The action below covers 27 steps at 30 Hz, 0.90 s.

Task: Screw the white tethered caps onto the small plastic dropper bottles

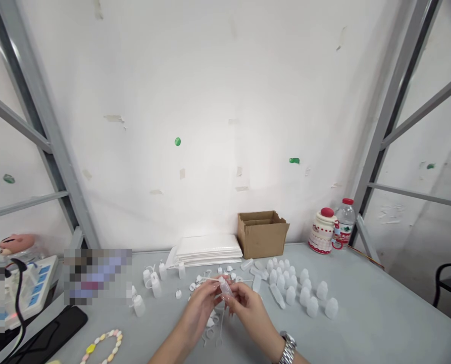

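My left hand (201, 306) and my right hand (246, 306) meet low in the middle of the view over a grey table (369, 313). Both pinch one small translucent plastic bottle (225, 286) between their fingertips. A watch (288, 348) sits on my right wrist. Just behind the hands lie loose white caps and plugs (206, 279). To the right stand several small white bottles (304, 293), a few lying on their sides. More capped bottles (155, 283) stand to the left.
A stack of white sheets (206, 250) and an open cardboard box (262, 233) sit by the wall. A red-lidded mug (322, 231) and water bottle (345, 220) stand at the back right. A phone (47, 337), bead bracelet (104, 345) and power strip (34, 285) lie at left.
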Tool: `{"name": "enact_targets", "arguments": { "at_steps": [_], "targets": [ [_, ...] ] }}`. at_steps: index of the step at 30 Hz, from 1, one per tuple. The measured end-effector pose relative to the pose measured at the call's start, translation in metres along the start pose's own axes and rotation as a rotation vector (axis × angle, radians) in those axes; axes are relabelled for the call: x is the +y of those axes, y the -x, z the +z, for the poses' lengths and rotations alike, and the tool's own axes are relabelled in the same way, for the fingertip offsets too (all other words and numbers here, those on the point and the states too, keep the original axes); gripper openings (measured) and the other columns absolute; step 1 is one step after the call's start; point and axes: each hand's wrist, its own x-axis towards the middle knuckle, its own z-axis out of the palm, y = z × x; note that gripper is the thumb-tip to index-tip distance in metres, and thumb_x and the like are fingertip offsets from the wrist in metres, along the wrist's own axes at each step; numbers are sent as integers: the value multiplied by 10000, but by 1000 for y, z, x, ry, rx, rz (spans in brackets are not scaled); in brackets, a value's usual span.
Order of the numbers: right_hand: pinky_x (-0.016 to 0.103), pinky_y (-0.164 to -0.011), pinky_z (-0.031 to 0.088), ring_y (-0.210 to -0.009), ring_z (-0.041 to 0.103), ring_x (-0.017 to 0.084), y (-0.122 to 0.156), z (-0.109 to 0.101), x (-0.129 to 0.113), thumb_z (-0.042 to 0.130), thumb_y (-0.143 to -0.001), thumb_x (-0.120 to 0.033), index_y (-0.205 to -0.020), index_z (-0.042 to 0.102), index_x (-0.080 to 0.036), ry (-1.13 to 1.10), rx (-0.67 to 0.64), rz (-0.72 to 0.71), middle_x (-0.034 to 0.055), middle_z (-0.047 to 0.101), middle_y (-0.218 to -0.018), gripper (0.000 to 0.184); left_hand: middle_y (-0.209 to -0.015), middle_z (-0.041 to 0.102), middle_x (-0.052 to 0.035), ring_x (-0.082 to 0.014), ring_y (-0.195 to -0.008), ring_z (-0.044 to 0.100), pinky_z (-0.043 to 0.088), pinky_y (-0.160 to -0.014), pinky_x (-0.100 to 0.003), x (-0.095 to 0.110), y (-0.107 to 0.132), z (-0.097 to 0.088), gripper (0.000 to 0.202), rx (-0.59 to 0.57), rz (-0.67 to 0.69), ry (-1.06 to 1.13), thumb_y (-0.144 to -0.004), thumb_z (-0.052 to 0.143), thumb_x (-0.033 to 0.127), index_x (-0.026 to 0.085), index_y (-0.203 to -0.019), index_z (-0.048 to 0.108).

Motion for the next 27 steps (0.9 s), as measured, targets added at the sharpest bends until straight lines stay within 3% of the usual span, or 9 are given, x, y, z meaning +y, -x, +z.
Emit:
{"name": "enact_targets", "arguments": {
  "at_steps": [5, 8, 13, 18, 24, 27],
  "targets": [
    [240, -498, 409, -494, 507, 111, -4, 0, -2, 678, -608, -505, -699, 625, -158, -177, -25, 106, -4, 596, -617, 362, -905, 678, -91, -193, -738, 574, 403, -694, -318, -7, -1, -1, 272, -67, -18, 42, -737, 539, 274, 140, -942, 659],
    [234, -493, 386, -449, 489, 92, -5, 0, -4, 720, -562, -481, -629, 619, -145, -324, -75, 166, -16, 581, -553, 358, -923, 671, -92, -181, -725, 565, 403, -704, -312, -9, -2, -2, 291, -82, -66, 89, -746, 513, 274, 138, -967, 645],
    [220, -530, 372, -474, 485, 76, -1, 1, -8, 730, -595, -415, -620, 626, -118, -576, -149, 246, 10, 600, -588, 315, -938, 666, -98, -186, -743, 566, 411, -693, -312, -8, -1, -1, 308, -76, -134, 145, -744, 492, 272, 133, -980, 631],
    [216, -540, 372, -490, 487, 78, 1, 2, -6, 733, -611, -363, -610, 624, -104, -682, -192, 296, 16, 583, -578, 281, -901, 667, -94, -140, -572, 523, 411, -589, -297, -8, 0, 3, 285, -62, -163, 182, -734, 486, 267, 119, -915, 650],
    [211, -548, 372, -492, 484, 71, 2, 2, -7, 726, -627, -337, -635, 635, -104, -730, -237, 303, 16, 589, -600, 251, -571, 617, -36, -129, -479, 490, 392, -551, -271, -3, 2, 8, 288, -71, -203, 195, -745, 468, 280, 102, -861, 663],
    [208, -546, 373, -491, 488, 71, 2, 2, -7, 725, -632, -331, -676, 651, -100, -745, -246, 303, 19, 595, -602, 247, -581, 621, -31, -123, -464, 490, 386, -535, -264, -2, 2, 10, 265, -59, -212, 197, -735, 484, 273, 110, -852, 657]
  ]
}}
